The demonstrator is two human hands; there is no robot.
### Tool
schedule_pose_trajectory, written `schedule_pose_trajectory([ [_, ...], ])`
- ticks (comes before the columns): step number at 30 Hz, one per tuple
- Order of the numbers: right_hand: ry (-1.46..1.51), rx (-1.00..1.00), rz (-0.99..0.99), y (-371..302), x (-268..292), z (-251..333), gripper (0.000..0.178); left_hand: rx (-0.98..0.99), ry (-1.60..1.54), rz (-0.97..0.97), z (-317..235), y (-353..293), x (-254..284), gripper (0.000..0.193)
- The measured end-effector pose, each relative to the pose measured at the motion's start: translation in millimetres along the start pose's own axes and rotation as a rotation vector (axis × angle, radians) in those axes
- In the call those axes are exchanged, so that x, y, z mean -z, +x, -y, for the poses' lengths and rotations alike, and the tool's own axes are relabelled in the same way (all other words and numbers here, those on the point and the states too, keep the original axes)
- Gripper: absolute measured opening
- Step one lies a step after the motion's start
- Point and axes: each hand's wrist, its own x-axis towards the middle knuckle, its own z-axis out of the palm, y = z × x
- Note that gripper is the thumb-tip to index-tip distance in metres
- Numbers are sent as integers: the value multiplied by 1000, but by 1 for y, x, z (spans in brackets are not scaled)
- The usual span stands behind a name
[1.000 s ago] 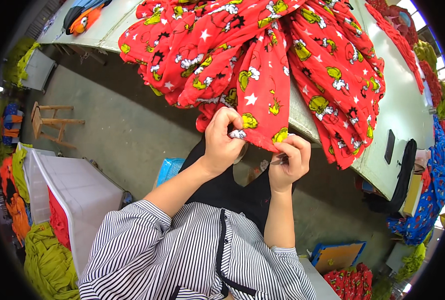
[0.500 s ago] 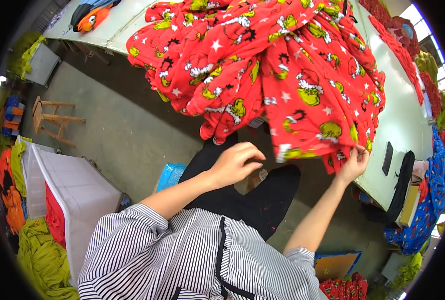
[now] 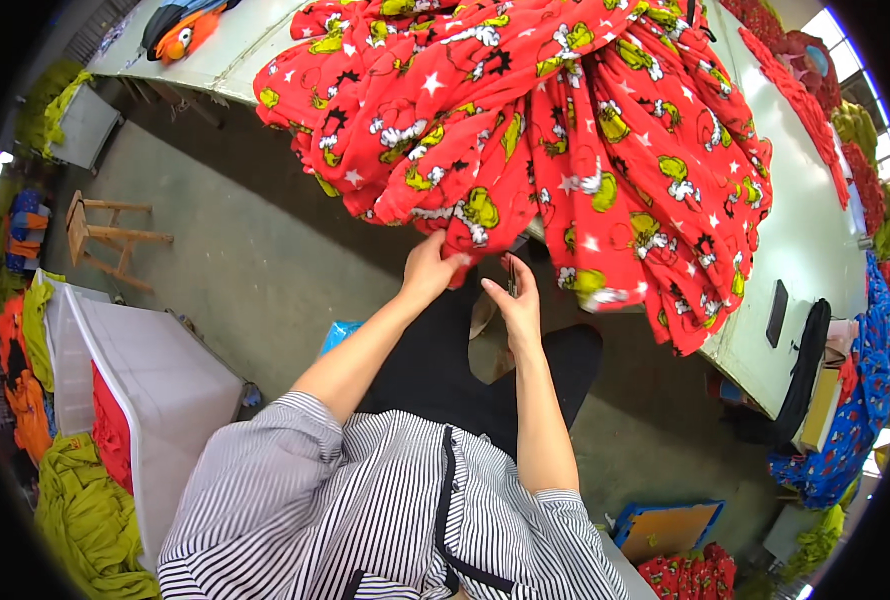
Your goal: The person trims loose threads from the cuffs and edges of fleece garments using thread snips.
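Observation:
A large heap of red fleece fabric (image 3: 425, 130), printed with green cartoon faces and white stars, lies on the table and hangs over its near edge. My left hand (image 3: 431, 272) pinches the bottom hem of a hanging fold, left of the middle. Just right of it, my right hand (image 3: 517, 305) is raised close to that hem. A thin dark metal tool, looking like small thread snips (image 3: 511, 278), shows between its thumb and fingers, partly hidden. The right side of the fabric hangs free.
The pale green table (image 3: 795, 240) runs along the far side and right, with a dark flat object (image 3: 777, 313) on it. At left stand a grey bin (image 3: 155, 360) with cloth and a wooden stool (image 3: 110, 235). Blue printed cloth (image 3: 860, 390) hangs at far right.
My right hand has let go of the fabric's right lower edge and moved left. My left hand has moved up and taken hold of the hem. The released panel swings down in folds.

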Motion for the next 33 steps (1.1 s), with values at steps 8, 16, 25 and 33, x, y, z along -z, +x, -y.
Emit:
schedule_pose_trajectory([
  [8, 458, -252, 158, -42, 23, 38, 63, -44, -744, 326, -69, -62, 28, 23],
  [16, -181, 281, 32, -85, 41, 77, 59, -29, -789, 349, -107, -62, 10, 24],
  [25, 451, -24, -216, -77, 40, 93, 6, -639, -44, -81, -100, -99, 23, 58],
  [33, 415, 74, -184, -80, 45, 99, 17, -356, -433, 248, -107, -88, 15, 27],
])
